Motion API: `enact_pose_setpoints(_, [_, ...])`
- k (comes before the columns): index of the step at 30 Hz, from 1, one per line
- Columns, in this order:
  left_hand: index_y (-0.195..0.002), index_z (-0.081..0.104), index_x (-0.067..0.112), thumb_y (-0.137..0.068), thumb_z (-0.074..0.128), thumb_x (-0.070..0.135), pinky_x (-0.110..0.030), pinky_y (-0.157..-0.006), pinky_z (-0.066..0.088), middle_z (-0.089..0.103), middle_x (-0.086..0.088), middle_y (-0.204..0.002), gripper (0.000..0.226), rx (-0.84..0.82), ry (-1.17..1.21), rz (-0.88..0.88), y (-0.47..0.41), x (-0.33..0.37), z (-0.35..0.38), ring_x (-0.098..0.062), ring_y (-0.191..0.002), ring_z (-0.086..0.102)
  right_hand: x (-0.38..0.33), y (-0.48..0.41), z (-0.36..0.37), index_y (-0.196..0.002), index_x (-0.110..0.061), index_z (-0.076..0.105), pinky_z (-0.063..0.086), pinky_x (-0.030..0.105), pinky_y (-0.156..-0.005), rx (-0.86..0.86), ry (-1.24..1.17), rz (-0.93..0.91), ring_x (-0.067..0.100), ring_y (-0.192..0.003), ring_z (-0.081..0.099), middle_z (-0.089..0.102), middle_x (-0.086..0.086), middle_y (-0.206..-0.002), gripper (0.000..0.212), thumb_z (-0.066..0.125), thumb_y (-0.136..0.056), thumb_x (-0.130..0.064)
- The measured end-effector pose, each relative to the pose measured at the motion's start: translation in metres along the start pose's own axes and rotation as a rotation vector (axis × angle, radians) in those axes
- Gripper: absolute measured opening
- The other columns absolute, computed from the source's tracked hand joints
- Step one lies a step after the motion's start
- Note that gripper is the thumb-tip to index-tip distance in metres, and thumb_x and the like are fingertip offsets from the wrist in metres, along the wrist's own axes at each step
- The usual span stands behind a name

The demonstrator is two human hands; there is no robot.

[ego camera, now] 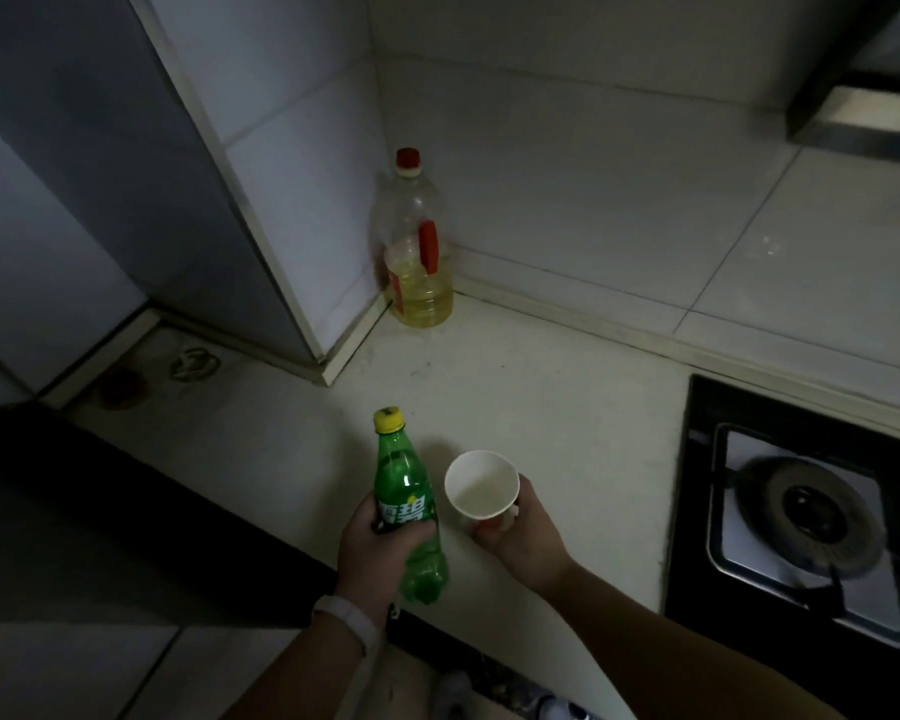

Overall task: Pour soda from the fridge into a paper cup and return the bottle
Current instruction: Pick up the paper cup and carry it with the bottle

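Note:
A green soda bottle with a yellow cap stands nearly upright above the front of the pale counter, and my left hand grips it around the label. Just to its right, my right hand holds a white paper cup from below and behind, tilted a little toward me. The cup's inside looks white; I cannot tell whether there is liquid in it. The bottle's cap is on.
A large oil bottle with a red cap stands in the tiled back corner. A gas stove with a burner fills the right side. A grey cabinet or fridge side rises at the left. Dark floor lies below the counter edge.

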State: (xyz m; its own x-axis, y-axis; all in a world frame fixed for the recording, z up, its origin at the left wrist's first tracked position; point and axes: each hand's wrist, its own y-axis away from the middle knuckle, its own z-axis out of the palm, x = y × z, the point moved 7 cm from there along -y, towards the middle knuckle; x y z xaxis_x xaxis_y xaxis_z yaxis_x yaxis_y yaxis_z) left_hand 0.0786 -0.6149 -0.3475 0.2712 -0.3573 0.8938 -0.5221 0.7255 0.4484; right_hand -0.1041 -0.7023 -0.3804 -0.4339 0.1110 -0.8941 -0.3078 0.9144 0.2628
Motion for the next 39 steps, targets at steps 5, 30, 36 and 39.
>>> enact_pose_setpoints(5, [-0.095,0.071,0.013,-0.061,0.081,-0.001,-0.036,-0.063,0.054,0.074,-0.014,-0.088,0.038,-0.079,0.008,0.006,-0.003,0.007,0.016,-0.028,-0.078,0.069,0.000,0.015,-0.030,-0.122,-0.034,0.044,0.048,0.010,-0.077,0.104,-0.082,0.041,0.001,-0.103,0.060,0.061,-0.011,-0.115,0.064,0.084,-0.073,-0.024])
enact_pose_setpoints(30, [-0.098,0.070,0.015,-0.069,0.076,-0.007,-0.028,-0.061,0.054,0.076,-0.004,-0.089,0.038,-0.763,-0.225,0.126,0.173,-0.009,0.256,-0.022,-0.080,0.071,0.059,0.243,-0.243,-0.126,-0.029,0.043,0.052,0.014,-0.071,0.743,-0.401,0.092,0.002,-0.101,0.063,0.062,-0.009,-0.116,0.065,0.084,-0.075,-0.026])
enact_pose_setpoints(36, [-0.103,0.068,0.017,-0.071,0.078,-0.003,-0.027,-0.063,0.051,0.075,-0.003,-0.093,0.039,-0.872,-0.307,0.144,0.272,-0.041,0.319,-0.020,-0.085,0.071,0.102,0.336,-0.311,-0.126,-0.030,0.041,0.052,0.015,-0.073,0.890,-0.408,0.092,0.003,-0.103,0.062,0.059,-0.008,-0.118,0.068,0.084,-0.074,-0.027])
enact_pose_setpoints(39, [-0.105,0.068,0.020,-0.072,0.078,0.000,-0.031,-0.069,0.052,0.075,0.000,-0.094,0.039,-0.946,-0.352,0.175,0.327,-0.060,0.353,-0.019,-0.086,0.071,0.123,0.388,-0.342,-0.126,-0.029,0.041,0.050,0.011,-0.069,0.946,-0.401,0.089,0.002,-0.101,0.061,0.058,-0.010,-0.116,0.066,0.084,-0.075,-0.025])
